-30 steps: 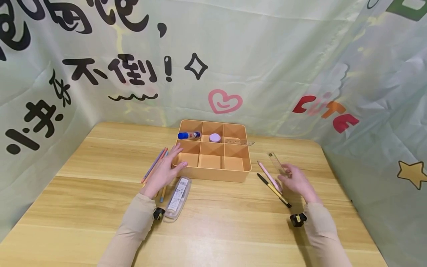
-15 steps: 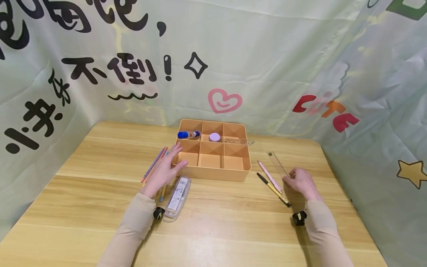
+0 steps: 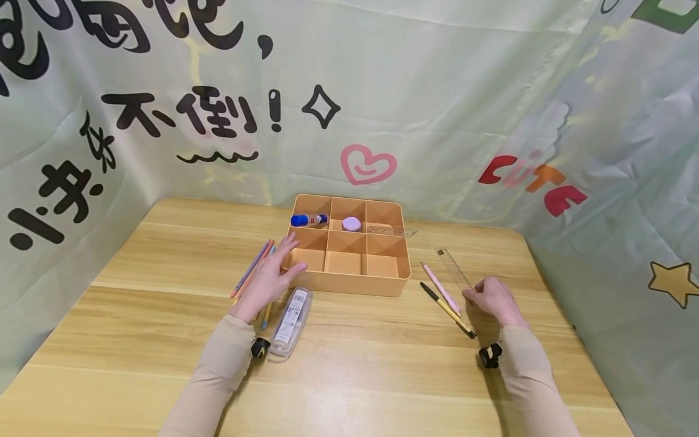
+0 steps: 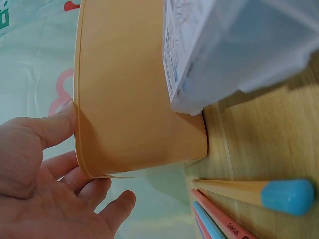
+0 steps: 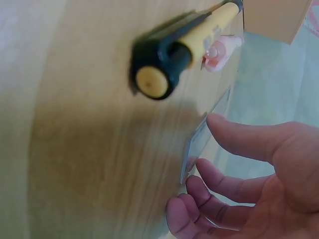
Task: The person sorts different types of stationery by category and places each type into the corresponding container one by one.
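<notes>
In the head view, my left hand (image 3: 267, 282) rests at the front left corner of an orange divided organizer box (image 3: 349, 285). Its thumb touches the rim and its fingers are spread past the side, as the left wrist view shows. My right hand (image 3: 496, 299) pinches the near end of a clear ruler (image 3: 452, 267) between thumb and fingers, low over the table. Left of the ruler lie a pink pen (image 3: 439, 286) and a yellow and black pen (image 3: 446, 308). In the right wrist view, the ruler (image 5: 199, 142) stands slightly tilted.
The box holds a glue stick (image 3: 309, 220), a round lilac item (image 3: 351, 224) and another clear ruler (image 3: 401, 232) jutting over its right rim. A clear case (image 3: 291, 321) with a white label and several coloured pencils (image 3: 251, 272) lie around the left hand. Printed cloth hangs behind.
My right hand has slid slightly nearer along the ruler, to its near end, within the first half second. The left hand and the box have stayed in place.
</notes>
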Motion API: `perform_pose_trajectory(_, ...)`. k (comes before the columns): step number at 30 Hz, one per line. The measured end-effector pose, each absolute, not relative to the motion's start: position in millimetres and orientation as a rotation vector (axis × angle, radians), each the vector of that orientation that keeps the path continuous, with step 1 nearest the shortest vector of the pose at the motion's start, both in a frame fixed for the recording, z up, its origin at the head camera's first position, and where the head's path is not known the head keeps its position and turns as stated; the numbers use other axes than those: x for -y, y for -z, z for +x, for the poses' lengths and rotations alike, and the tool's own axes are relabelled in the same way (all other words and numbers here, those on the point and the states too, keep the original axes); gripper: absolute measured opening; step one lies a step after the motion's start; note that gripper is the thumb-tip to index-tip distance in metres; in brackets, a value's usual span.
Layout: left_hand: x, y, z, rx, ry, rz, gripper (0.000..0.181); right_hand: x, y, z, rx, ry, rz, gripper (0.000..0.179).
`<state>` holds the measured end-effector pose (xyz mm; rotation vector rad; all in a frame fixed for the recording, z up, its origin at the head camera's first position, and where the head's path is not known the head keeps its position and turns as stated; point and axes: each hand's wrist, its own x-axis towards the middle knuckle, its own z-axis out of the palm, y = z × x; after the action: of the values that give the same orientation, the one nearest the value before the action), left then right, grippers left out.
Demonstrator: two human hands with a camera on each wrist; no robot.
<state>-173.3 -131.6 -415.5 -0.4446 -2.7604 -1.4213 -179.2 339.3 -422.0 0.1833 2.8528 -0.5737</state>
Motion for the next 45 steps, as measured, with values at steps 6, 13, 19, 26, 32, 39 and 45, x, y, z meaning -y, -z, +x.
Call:
perform_pose_trajectory(6,132.0,415.6,-173.8,2.76,1.418,-0.45,0.061,-339.7,424.1,-181.2,-2.837,0.563,0.181,0.042)
perform_pose_trajectory(13,132.7,415.3,-175.0,2.758,1.385,-0.462,0.061,-338.9,424.3,-179.7,-2.844,0.599,0.182,0.039)
perform_pose_trajectory(19,132.3,415.5,-174.8,2.765,1.384,-0.449,0.061,-338.3,425.3,-177.2,-2.836,0.639,0.188,0.039)
perform_pose_trajectory(26,132.3,415.9,-174.6,2.764,1.386,-0.449,0.061,-337.9,428.2,-176.6,-2.854,0.647,0.174,0.037)
perform_pose_trajectory(32,132.3,416.1,-174.5,2.765,1.39,-0.455,0.061,-337.8,430.5,-176.1,-2.88,0.661,0.154,0.036)
perform_pose_trajectory(39,132.1,416.6,-174.6,2.764,1.394,-0.451,0.061,-337.5,430.9,-174.3,-2.867,0.673,0.187,0.033)
perform_pose_trajectory(45,132.1,416.1,-174.4,2.762,1.397,-0.446,0.061,-337.1,429.7,-172.8,-2.862,0.681,0.186,0.029)
